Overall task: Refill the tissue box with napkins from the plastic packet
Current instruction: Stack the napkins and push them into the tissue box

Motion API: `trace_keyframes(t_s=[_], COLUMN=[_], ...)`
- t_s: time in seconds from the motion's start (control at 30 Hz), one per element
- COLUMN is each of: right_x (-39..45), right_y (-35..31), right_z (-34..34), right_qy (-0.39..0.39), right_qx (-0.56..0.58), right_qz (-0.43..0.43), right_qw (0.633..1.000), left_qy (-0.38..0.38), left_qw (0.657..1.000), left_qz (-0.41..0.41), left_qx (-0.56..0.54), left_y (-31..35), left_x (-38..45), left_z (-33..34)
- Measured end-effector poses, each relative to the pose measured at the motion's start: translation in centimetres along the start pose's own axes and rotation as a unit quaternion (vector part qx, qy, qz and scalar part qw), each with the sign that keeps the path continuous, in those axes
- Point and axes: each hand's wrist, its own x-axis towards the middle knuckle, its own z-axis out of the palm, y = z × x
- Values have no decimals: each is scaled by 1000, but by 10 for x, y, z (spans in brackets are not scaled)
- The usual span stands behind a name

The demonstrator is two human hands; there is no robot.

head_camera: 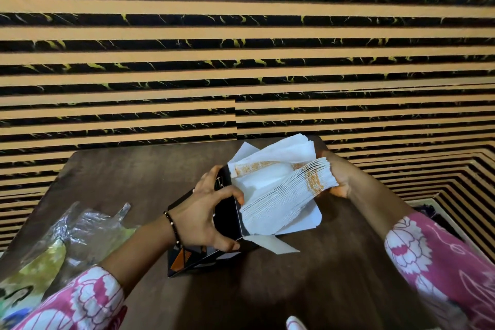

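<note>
A black tissue box (pixel 227 222) with orange and white shapes lies on its side on the dark wooden table (pixel 308 289), its open end facing right with white flaps spread out. My left hand (pixel 211 211) grips the box at that open end, thumb and fingers curled round its edges. My right hand (pixel 337 179) holds a thick fanned stack of white napkins (pixel 284 195) with orange print, its near end at the box's mouth. The plastic packet (pixel 80 233) lies crumpled at the table's left.
A wall of tan and black marbled stripes (pixel 241 61) stands just behind the table and wraps round on the right. A colourful wrapper (pixel 16 297) lies at the lower left corner beside the packet.
</note>
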Motion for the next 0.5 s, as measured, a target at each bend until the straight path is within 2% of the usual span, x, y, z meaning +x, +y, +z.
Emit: trace_keyframes(t_s=[0.17,0.5], right_x=[3,19], right_y=[9,8], right_z=[10,7], right_qy=[0,45], right_qx=[28,30], right_qz=[-16,16], right_qw=[999,998], left_qy=[14,-30], left_qw=[1000,999], left_qz=[-5,-12], left_qx=[-13,0], left_y=[2,0], left_x=[2,9], left_z=[-3,-1])
